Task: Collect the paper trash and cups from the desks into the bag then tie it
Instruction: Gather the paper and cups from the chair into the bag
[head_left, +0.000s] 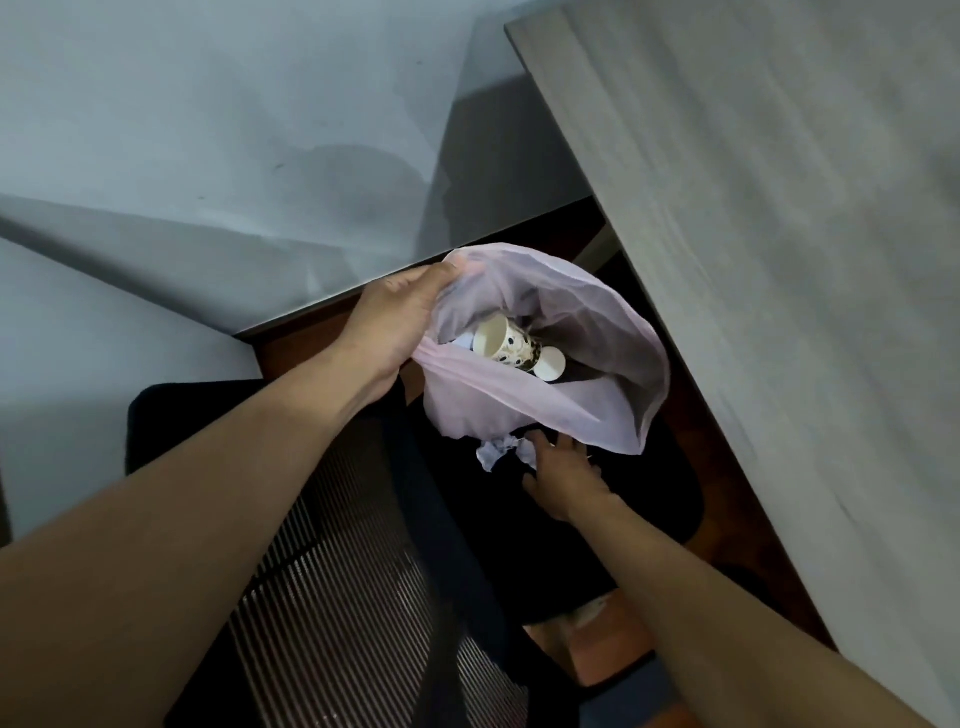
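Leftmost, a smooth pale grey desk top (208, 130) is seen. At its near edge the rim of a thin pink translucent plastic bag (519, 410) is gripped by the left hand (395, 322), fingers curled round the film. The bag's mouth is held open above a black mesh-backed office chair (337, 571). A dotted paper cup (511, 345) and a plain white paper cup (551, 364) are lodged inside. Just below, a crumpled white paper ball (498, 451) lies on the seat, with the right hand (569, 480) just beside it, fingers spread and holding nothing. A grey wood-grain desk top (779, 234) is seen rightmost.
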